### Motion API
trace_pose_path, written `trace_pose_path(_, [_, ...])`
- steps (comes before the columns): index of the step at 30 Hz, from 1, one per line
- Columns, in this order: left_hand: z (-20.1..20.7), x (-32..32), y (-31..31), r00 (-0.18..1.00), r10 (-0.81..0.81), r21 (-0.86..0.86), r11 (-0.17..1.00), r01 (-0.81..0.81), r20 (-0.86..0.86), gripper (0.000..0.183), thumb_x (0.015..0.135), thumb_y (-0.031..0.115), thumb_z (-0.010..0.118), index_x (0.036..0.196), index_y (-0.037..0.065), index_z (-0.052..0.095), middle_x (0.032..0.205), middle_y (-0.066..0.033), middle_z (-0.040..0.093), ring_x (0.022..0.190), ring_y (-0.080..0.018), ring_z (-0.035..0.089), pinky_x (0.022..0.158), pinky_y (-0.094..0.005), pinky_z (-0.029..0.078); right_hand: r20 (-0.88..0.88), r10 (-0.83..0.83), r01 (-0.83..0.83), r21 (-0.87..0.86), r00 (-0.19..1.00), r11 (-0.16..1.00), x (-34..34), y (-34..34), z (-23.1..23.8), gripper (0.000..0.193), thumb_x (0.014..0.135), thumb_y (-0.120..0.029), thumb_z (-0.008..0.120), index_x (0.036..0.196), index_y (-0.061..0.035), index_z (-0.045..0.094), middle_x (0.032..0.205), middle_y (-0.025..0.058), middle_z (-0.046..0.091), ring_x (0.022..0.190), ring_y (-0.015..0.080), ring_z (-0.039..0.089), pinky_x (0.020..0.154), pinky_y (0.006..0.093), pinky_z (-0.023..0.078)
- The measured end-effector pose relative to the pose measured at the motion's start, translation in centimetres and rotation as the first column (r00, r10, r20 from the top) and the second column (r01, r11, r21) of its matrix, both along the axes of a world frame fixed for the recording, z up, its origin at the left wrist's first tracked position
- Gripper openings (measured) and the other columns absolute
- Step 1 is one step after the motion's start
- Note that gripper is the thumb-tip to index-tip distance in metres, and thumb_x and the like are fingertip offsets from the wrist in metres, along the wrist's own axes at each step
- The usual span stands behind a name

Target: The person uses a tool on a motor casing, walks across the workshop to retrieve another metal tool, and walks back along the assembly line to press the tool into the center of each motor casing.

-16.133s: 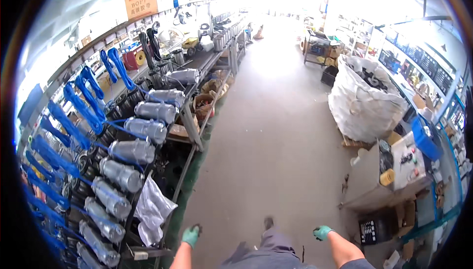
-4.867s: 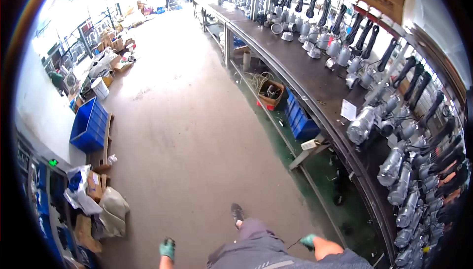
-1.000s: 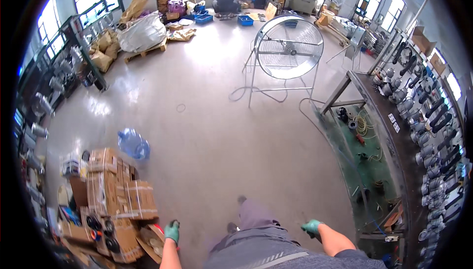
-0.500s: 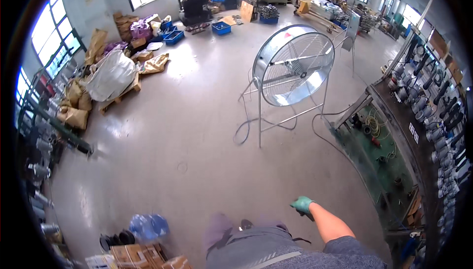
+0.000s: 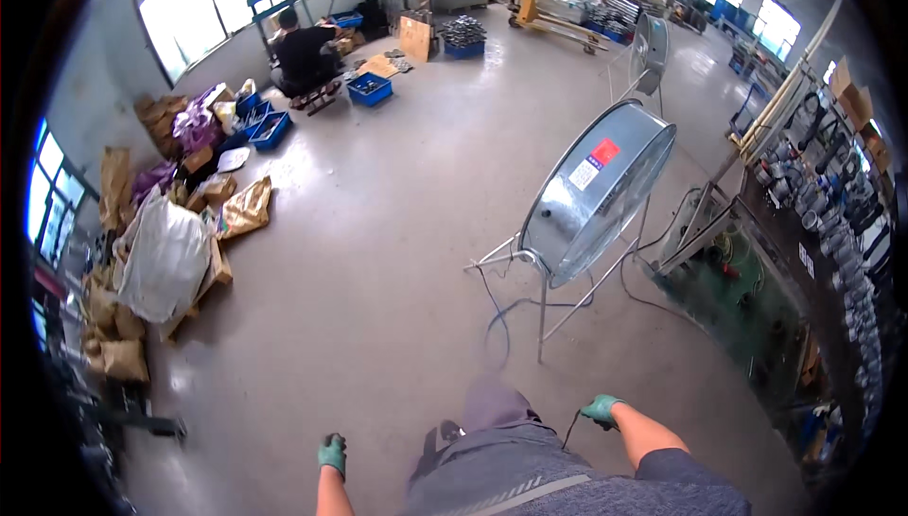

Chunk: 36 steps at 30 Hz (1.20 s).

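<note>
Head view: red and white labels (image 5: 584, 174) mark a fan (image 5: 558, 223) beyond gloved hands (image 5: 332, 454).

1. The left hand (image 5: 332, 452) wears a green glove (image 5: 331, 459), darker over the fingers.
2. The right hand (image 5: 600, 410) wears a matching green glove (image 5: 605, 405), also with dark areas at the fingers.
3. Behind the right fingers, beyond the forearm, a short dark grey sleeve (image 5: 665, 465).
4. Between both hands' fingers, a dark grey top (image 5: 624, 495) with a pale grey band (image 5: 544, 492) and slanting light bars (image 5: 515, 490).
5. Also between the fingers, purplish-grey trousers (image 5: 497, 404) and a dark shoe (image 5: 451, 429) with a pale patch, blurred.
</note>
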<state>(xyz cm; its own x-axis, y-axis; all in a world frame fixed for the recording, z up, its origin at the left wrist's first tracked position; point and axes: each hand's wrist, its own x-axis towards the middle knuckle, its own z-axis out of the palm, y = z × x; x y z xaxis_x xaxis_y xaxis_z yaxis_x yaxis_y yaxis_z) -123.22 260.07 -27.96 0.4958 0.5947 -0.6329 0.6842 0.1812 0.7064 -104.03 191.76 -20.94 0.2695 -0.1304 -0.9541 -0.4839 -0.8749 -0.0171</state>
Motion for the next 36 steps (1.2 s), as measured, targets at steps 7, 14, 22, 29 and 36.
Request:
trace_pose_path(7, [3.3, 35.8, 13.4, 0.976, -0.127, 0.079, 0.990, 0.114, 0.179, 0.021, 0.094, 0.020, 0.058, 0.113, 0.011, 0.059, 0.099, -0.0054, 0.068, 0.078, -0.0126, 0.059, 0.058, -0.0281, 0.045, 0.243, 0.050, -0.096, 0.179, 0.969, 0.979, 23.9, 14.9, -2.3, 0.038, 0.088, -0.038, 0.055, 0.094, -0.0023, 0.068, 0.083, 0.0172, 0.069, 0.071, 0.0274, 0.067, 0.066, 0.0431, 0.055])
trace_pose_path(14, [-6.2, 48.7, 21.0, 0.380, -0.844, -0.049, 0.428, 0.902, -0.379, 0.034, 0.095, 0.037, 0.051, 0.122, 0.017, 0.058, 0.111, -0.0080, 0.067, 0.102, -0.0266, 0.062, 0.082, -0.0449, 0.050, 0.723, 0.132, -0.404, 0.217, 0.678, 0.889, 54.3, 27.1, 2.6, 0.046, 0.084, -0.046, 0.055, 0.108, -0.0090, 0.066, 0.101, 0.0205, 0.068, 0.094, 0.0405, 0.064, 0.086, 0.0494, 0.049])
trace_pose_path(22, [-6.3, 82.3, 17.2, 0.239, -0.813, -0.263, 0.427, 0.865, -0.531, 0.044, 0.097, 0.038, 0.040, 0.130, 0.013, 0.056, 0.133, -0.0102, 0.057, 0.125, -0.0286, 0.050, 0.104, -0.0419, 0.039, 0.748, -0.367, 0.176, 0.325, 0.553, 0.929, 78.0, 21.2, 1.9, 0.037, 0.083, -0.034, 0.063, 0.104, -0.0038, 0.067, 0.095, 0.0171, 0.070, 0.087, 0.0365, 0.067, 0.082, 0.0417, 0.053])
trace_pose_path(29, [-9.0, 128.4, 12.9, 0.267, -0.796, 0.311, 0.105, 0.945, -0.543, 0.035, 0.090, 0.034, 0.050, 0.101, 0.007, 0.069, 0.097, -0.0142, 0.072, 0.088, -0.0270, 0.066, 0.078, -0.0390, 0.050, 0.451, -0.878, 0.843, 0.400, 0.162, 0.361, 83.9, 13.2, -0.3, 0.020, 0.085, -0.019, 0.059, 0.079, -0.0004, 0.064, 0.051, 0.0065, 0.049, 0.038, 0.0191, 0.048, 0.034, 0.0369, 0.042])
trace_pose_path(36, [4.2, 166.6, -18.0, 0.333, -0.940, 0.339, 0.290, 0.895, -0.074, 0.039, 0.092, 0.031, 0.057, 0.119, 0.004, 0.064, 0.112, -0.0148, 0.069, 0.105, -0.0249, 0.064, 0.090, -0.0362, 0.049, 0.294, -0.955, 0.942, 0.303, 0.050, 0.143, 87.5, 10.1, -6.1, 0.021, 0.084, -0.023, 0.061, 0.080, -0.0020, 0.061, 0.052, 0.0093, 0.051, 0.035, 0.0229, 0.047, 0.034, 0.0415, 0.044])
